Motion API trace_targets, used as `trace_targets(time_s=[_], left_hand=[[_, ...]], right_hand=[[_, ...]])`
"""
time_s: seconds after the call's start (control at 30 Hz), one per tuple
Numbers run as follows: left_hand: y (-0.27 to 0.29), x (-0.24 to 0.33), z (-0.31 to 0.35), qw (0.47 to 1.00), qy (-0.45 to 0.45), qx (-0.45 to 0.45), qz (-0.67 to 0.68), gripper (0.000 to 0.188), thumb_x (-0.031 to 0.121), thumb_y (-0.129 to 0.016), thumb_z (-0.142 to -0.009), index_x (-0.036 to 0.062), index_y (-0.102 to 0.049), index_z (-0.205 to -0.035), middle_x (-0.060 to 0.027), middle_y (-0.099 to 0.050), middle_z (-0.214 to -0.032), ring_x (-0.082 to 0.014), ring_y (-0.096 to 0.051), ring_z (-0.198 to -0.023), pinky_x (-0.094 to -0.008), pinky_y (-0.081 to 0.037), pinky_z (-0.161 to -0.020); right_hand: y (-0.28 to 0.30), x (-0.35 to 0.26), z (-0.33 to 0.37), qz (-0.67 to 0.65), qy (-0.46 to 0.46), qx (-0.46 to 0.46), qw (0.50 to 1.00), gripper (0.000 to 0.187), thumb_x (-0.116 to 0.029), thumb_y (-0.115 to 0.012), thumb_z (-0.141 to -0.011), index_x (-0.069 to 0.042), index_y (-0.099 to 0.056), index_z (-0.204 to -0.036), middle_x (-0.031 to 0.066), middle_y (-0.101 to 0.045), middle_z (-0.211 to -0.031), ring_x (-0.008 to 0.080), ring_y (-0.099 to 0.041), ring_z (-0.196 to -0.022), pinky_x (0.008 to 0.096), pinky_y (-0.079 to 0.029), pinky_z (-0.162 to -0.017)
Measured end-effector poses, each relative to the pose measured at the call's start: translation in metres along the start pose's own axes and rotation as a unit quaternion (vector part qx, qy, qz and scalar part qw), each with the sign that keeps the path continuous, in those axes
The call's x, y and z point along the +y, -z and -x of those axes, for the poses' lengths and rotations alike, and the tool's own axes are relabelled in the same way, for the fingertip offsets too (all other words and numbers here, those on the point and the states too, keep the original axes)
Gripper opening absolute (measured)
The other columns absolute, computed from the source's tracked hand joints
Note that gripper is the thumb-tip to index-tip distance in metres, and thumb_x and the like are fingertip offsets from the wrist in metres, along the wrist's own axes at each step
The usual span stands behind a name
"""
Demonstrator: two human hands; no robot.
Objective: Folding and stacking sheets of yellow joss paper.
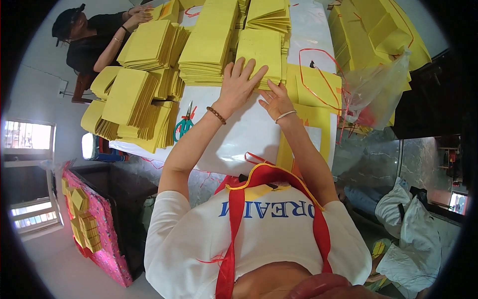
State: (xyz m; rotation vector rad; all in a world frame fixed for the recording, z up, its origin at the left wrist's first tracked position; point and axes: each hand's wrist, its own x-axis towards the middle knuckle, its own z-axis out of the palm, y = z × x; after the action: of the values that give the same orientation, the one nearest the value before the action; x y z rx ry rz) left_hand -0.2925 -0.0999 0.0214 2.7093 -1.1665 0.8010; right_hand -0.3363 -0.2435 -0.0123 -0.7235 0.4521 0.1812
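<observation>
My left hand (242, 82) lies with fingers spread on the near left corner of a stack of yellow paper sheets (260, 49). At the stack's near right corner is my right hand (277, 101), palm partly turned up and fingers apart, the fingertips by the stack's edge. Neither hand is closed round anything. Directly left of that stack stands a taller yellow paper stack (204, 57). Teal-handled scissors (183, 126) lie on the white table (226, 137), left of my left forearm.
Fanned yellow paper bundles (128, 99) crowd the table's left side. Red string (318, 50) loops over loose yellow sheets (317, 88) at right, beside a clear plastic bag (376, 87). Another person (94, 45) handles paper at the far left. A pink-covered surface (102, 219) holds small yellow bundles.
</observation>
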Motion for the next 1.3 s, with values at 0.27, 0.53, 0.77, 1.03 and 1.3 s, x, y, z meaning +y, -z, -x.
trace_targets(time_s=[0.27, 0.53, 0.77, 1.03, 1.3], left_hand=[[0.016, 0.004, -0.004, 1.000, 0.009, -0.003, -0.018, 0.079, 0.016, -0.073, -0.062, 0.0264, -0.037, -0.131, -0.0092, -0.036, -0.132, -0.0310, -0.033, -0.121, -0.0487, -0.028, -0.097], [0.046, 0.022, 0.004, 0.994, 0.005, 0.058, 0.089, 0.070, 0.013, -0.069, -0.066, 0.0203, -0.041, -0.130, -0.0127, -0.035, -0.133, -0.0333, -0.035, -0.118, -0.0469, -0.030, -0.095], [0.027, 0.061, 0.067, 0.952, 0.034, 0.039, 0.301, 0.042, 0.010, -0.062, -0.073, 0.0087, -0.052, -0.114, -0.0132, -0.047, -0.119, -0.0300, -0.047, -0.104, -0.0393, -0.037, -0.084], [0.000, 0.084, 0.144, 0.911, 0.112, -0.091, 0.387, 0.032, 0.010, -0.055, -0.080, 0.0080, -0.055, -0.112, -0.0112, -0.057, -0.106, -0.0289, -0.053, -0.099, -0.0378, -0.042, -0.083], [-0.005, 0.073, 0.168, 0.958, 0.138, -0.005, 0.250, 0.026, 0.008, -0.055, -0.074, 0.0085, -0.058, -0.100, -0.0105, -0.056, -0.106, -0.0298, -0.051, -0.099, -0.0443, -0.039, -0.079]], right_hand=[[0.006, -0.007, 0.009, 0.016, 0.022, -0.041, 0.999, 0.101, -0.031, -0.071, -0.074, -0.016, 0.004, -0.140, 0.0104, -0.018, -0.142, 0.0350, -0.016, -0.131, 0.0559, -0.017, -0.098], [0.028, -0.002, 0.009, 0.005, 0.014, -0.061, 0.998, 0.098, -0.037, -0.070, -0.074, -0.021, -0.001, -0.142, 0.0101, -0.021, -0.142, 0.0302, -0.026, -0.126, 0.0506, -0.023, -0.095], [0.053, -0.014, 0.026, -0.067, 0.028, 0.021, 0.997, 0.042, -0.036, -0.059, -0.083, -0.016, -0.046, -0.117, 0.0098, -0.042, -0.124, 0.0234, -0.043, -0.115, 0.0416, -0.037, -0.089], [0.122, -0.051, 0.081, -0.038, 0.097, 0.022, 0.994, 0.034, -0.025, -0.053, -0.089, -0.015, -0.048, -0.120, 0.0066, -0.051, -0.117, 0.0218, -0.047, -0.113, 0.0420, -0.036, -0.095], [0.216, -0.070, 0.122, -0.017, 0.156, 0.156, 0.975, 0.033, -0.023, -0.055, -0.088, -0.011, -0.051, -0.119, 0.0046, -0.053, -0.117, 0.0197, -0.050, -0.110, 0.0369, -0.040, -0.090]])
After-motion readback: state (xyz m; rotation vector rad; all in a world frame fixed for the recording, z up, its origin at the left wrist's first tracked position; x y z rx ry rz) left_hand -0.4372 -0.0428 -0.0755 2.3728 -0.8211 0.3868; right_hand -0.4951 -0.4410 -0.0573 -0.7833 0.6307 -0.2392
